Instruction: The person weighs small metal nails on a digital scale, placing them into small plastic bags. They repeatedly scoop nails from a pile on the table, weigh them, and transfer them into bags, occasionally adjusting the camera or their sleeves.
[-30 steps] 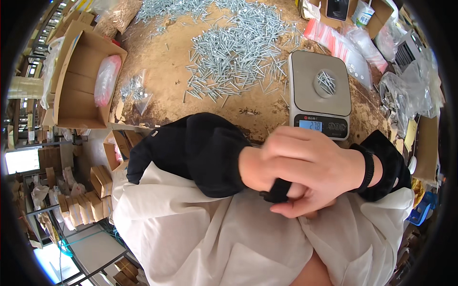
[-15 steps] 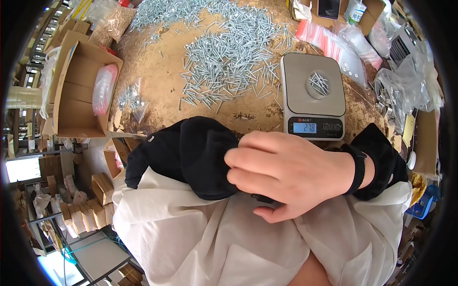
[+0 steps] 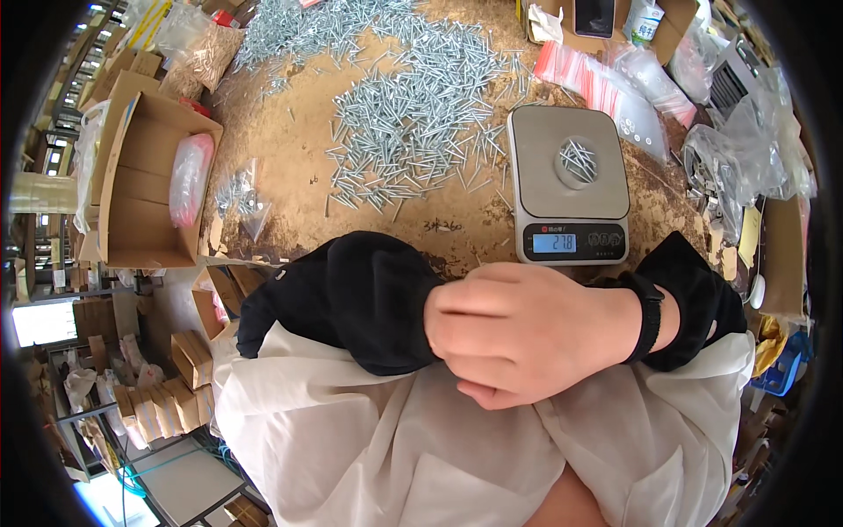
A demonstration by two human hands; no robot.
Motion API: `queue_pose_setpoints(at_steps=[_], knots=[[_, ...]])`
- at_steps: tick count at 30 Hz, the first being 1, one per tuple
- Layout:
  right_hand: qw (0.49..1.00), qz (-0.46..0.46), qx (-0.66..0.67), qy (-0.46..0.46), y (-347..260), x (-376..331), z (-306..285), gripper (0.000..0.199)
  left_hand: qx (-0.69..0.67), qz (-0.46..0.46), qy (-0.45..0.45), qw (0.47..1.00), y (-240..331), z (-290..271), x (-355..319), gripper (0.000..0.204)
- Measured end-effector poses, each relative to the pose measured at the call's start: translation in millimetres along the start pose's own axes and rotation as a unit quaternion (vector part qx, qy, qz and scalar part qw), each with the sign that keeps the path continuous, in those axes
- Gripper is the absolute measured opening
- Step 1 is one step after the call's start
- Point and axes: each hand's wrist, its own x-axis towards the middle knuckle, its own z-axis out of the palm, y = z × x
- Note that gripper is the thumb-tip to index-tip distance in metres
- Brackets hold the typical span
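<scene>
While the right hand is curled against the black left sleeve at nine o'clock, what is gripped cannot be told; the left hand is hidden. The scale, at one o'clock, is best left unjostled.

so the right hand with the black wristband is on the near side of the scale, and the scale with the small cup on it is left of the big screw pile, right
Not quite: in the head view, the scale is right of the big screw pile. The small cup is on it, and the right hand with the black wristband is on its near side.
</scene>
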Motion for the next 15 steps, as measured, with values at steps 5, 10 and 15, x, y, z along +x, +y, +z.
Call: queue_pose_setpoints(at_steps=[5, 10, 15], knots=[[0.997, -0.026, -0.069, 0.017, -5, -6, -19, 0.02, 0.005, -0.004, 0.003, 1.0, -1, -5, -1, 0.014], [0.972, 0.09, -0.219, -0.006, 8, -31, -86, 0.036, 0.054, -0.075, 0.136, 0.986, -3, -25, -35, 0.014], [0.878, 0.36, -0.311, 0.055, 11, -92, -162, 0.029, 0.313, -0.365, 0.381, 0.79, -14, -79, -109, 0.025]])
